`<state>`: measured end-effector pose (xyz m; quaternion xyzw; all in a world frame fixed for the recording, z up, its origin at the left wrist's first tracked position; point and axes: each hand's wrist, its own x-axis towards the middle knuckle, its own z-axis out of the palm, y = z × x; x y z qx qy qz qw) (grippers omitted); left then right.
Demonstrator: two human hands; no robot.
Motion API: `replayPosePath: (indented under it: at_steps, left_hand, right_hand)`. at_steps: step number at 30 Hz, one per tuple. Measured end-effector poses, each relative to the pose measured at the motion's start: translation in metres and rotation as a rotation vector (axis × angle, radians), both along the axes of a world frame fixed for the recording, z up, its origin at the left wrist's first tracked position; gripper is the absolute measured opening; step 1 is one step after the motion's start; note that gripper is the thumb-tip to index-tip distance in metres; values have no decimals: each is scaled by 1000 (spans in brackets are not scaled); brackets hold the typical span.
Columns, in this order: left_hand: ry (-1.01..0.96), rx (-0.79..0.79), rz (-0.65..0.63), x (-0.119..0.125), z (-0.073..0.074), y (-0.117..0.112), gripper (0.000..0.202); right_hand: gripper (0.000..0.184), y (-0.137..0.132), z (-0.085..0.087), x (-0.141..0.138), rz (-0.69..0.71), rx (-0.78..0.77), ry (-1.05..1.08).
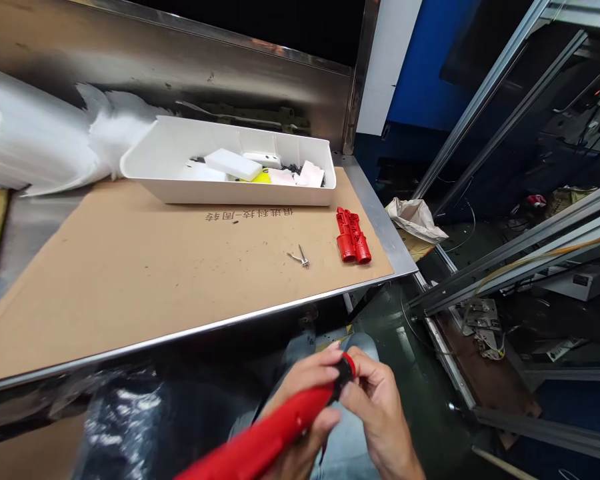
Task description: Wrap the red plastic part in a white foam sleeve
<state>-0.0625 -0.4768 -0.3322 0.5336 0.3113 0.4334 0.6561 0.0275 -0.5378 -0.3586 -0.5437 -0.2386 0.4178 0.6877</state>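
Head view shows a red tube (275,427) held over the lap (350,443), below the near edge of the bench (393,253), slanting up to the right from the bottom of the frame. Left hand (305,375) is clamped round it close to the upper end, fingers over the top, thumb on the near side. Right hand (380,407) is closed on that same end, thumb and fingertips at a black band (338,385) next to a red rim (351,364). On the bench, card (130,267) carries two red parts (353,237), side by side near the right corner, and a small metal piece (304,263) to their left. Behind stands a white tray (245,194) with a foam block (233,165), something yellow and pale scraps inside. White wrap (35,137) lies heaped left of the tray; a pale bag (414,219) sits beyond the bench's right end
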Motion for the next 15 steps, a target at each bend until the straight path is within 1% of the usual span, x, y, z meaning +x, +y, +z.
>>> replayPosePath:
  at_steps: [3,5,7,9,13,15]
  left_hand:
    - [-52,-305,-8,2,-3,7,34]
    - [-139,-514,-39,1,-4,12,38]
    - [-193,-670,-68,0,-2,15,39]
    - [-203,-746,-91,-2,-1,16,41]
    - [-204,-840,-140,-3,1,13,44]
    - [-215,-868,-161,-3,3,12,43]
  right_hand:
    - [29,-5,4,0,14,32,52]
    - [34,-9,4,-1,-21,17,66]
    - [30,-12,4,-2,-79,-14,0]
    - [24,-13,4,-5,-163,-45,-132]
    - [26,-15,8,-14,-394,-105,-345]
    - [24,-18,7,-15,-444,-102,-399]
